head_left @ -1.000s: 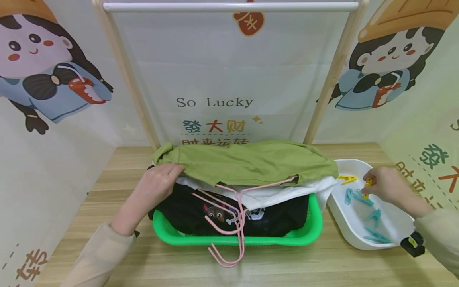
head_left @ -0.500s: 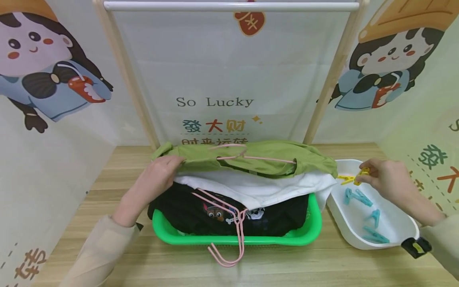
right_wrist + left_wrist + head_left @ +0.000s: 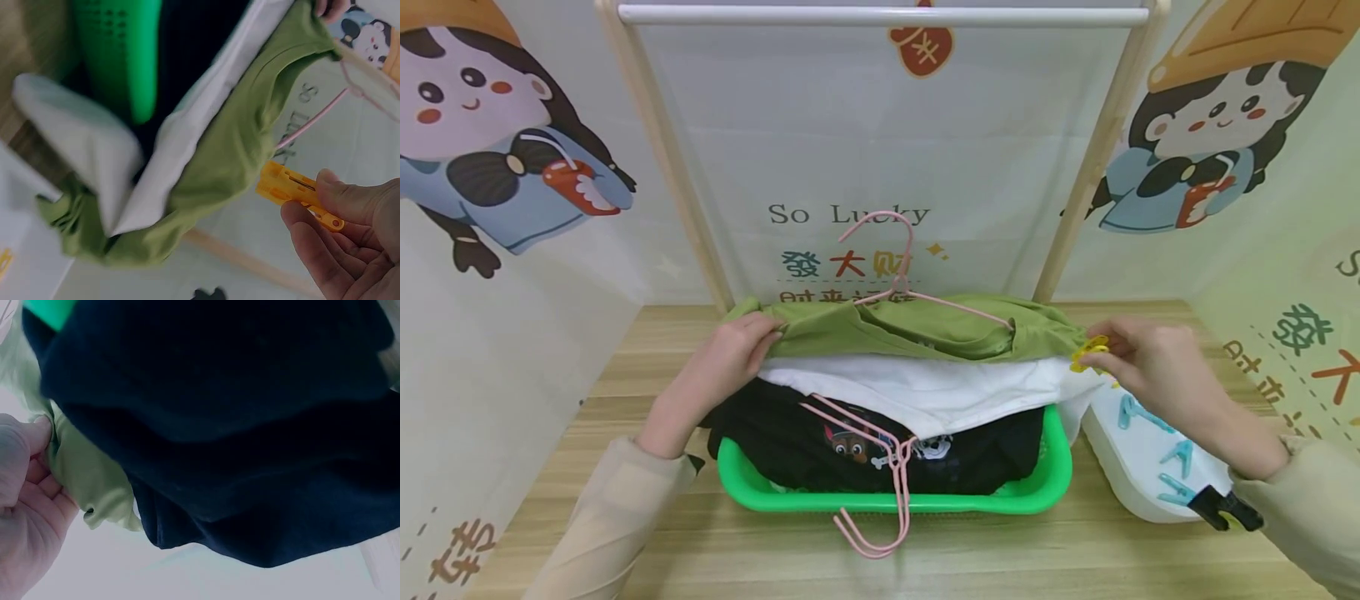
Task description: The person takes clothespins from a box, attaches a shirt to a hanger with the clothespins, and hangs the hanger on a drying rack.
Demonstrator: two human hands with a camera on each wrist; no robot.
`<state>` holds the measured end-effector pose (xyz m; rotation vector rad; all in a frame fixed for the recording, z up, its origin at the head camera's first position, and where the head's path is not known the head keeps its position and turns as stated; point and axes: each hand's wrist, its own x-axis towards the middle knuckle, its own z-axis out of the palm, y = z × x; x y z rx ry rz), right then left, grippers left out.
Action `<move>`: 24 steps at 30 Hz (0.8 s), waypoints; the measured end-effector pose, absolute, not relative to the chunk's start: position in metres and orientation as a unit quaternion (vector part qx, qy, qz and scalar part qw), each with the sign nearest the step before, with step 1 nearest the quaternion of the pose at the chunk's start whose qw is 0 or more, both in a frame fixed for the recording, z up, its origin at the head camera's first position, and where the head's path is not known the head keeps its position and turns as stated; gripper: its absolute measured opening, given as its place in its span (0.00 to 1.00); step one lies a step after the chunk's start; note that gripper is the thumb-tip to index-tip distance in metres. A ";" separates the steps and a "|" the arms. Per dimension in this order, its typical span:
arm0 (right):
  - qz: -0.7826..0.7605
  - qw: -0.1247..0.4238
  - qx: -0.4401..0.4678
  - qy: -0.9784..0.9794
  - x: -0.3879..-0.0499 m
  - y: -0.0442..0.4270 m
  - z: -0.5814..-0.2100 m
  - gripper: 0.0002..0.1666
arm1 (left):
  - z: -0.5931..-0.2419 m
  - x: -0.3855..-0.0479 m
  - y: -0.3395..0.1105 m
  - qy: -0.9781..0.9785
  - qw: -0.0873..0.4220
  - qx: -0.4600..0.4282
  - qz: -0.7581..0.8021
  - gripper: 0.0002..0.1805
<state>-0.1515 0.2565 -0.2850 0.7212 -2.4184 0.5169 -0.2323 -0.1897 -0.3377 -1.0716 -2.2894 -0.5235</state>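
Observation:
My left hand [image 3: 730,346] pinches the left shoulder of a green shirt [image 3: 820,327], and the left wrist view shows its thumb pressing the cloth. A pink hanger [image 3: 901,279] sits in the shirt's neck with its hook pointing up. At the shirt's right shoulder, my right hand [image 3: 1157,375] pinches a yellow clothespin [image 3: 290,184] between thumb and fingers. Whether the clothespin's tips touch the cloth cannot be told. Below the green shirt lie a white garment [image 3: 917,387] and a black garment [image 3: 790,442] with cartoon prints.
A green basket [image 3: 955,503] holds the garments, with more pink hanger hooks [image 3: 880,552] hanging over its front rim. At right, a white tub [image 3: 1120,479] contains several blue clothespins [image 3: 1177,457]. Behind stands a wooden rack with a white bar [image 3: 883,15].
My right hand has lifted the yellow clothespin from the tub and carried it left to the green shirt's shoulder. The hanger in that shirt has swung from hook-down to hook-up.

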 end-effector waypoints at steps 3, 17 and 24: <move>0.215 0.277 0.294 -0.889 -0.154 0.237 -0.280 0.13 | -0.338 -0.233 -0.190 -0.853 0.276 -0.396 -0.199 0.08; 0.349 0.223 0.373 -0.830 -0.182 0.132 -0.270 0.09 | -0.340 -0.236 -0.191 -0.860 0.272 -0.383 -0.201 0.06; 0.368 0.231 0.405 -0.805 -0.191 0.103 -0.267 0.08 | -0.338 -0.236 -0.192 -0.860 0.269 -0.382 -0.204 0.07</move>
